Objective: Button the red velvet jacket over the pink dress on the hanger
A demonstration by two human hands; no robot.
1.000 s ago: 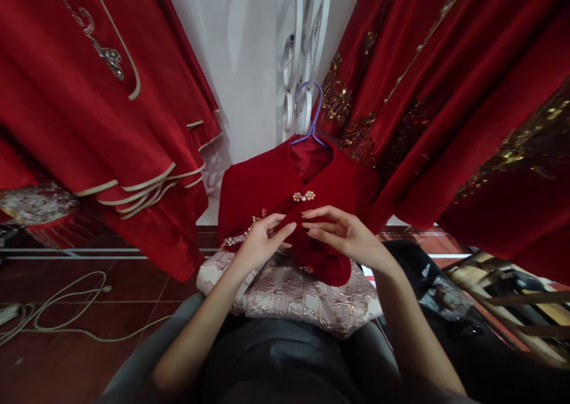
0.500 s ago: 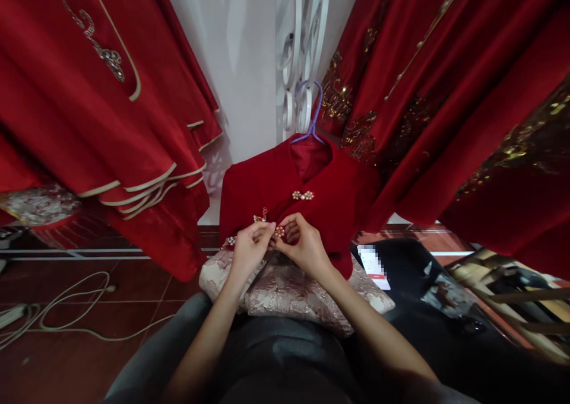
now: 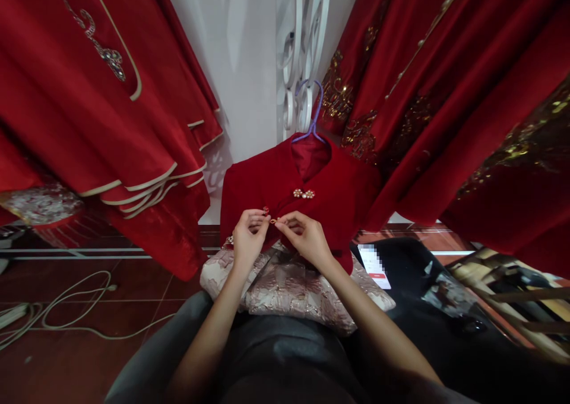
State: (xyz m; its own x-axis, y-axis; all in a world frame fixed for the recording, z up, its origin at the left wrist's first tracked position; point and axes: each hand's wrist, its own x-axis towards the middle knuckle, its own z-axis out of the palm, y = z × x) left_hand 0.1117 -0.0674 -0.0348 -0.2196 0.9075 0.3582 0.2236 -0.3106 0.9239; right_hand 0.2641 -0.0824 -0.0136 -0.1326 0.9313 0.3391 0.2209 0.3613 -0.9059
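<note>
A red velvet jacket (image 3: 249, 184) on a purple hanger (image 3: 315, 125) is spread out before me. One pearl-and-bead frog fastener (image 3: 303, 194) sits on its upper front. Lower down, my left hand (image 3: 250, 235) pinches a second beaded fastener (image 3: 266, 210), largely covered by the fingers. A small gold loop (image 3: 274, 220) shows between my fingertips, and my right hand (image 3: 305, 233) pinches its other side. My hands are close together over the jacket front. Whether the loop is hooked on anything cannot be made out.
Under the jacket's lower edge lies a folded pale pink brocade cloth (image 3: 303, 291) on my lap. Red garments (image 3: 146, 95) hang on both sides. To the right a phone (image 3: 374, 267) rests on a black surface. A white cable (image 3: 71, 327) trails across the tiled floor at left.
Both hands have risen slightly from the lower front. The beaded flower between them is no longer visible; a small gold loop shows there instead. The jacket has barely shifted.
</note>
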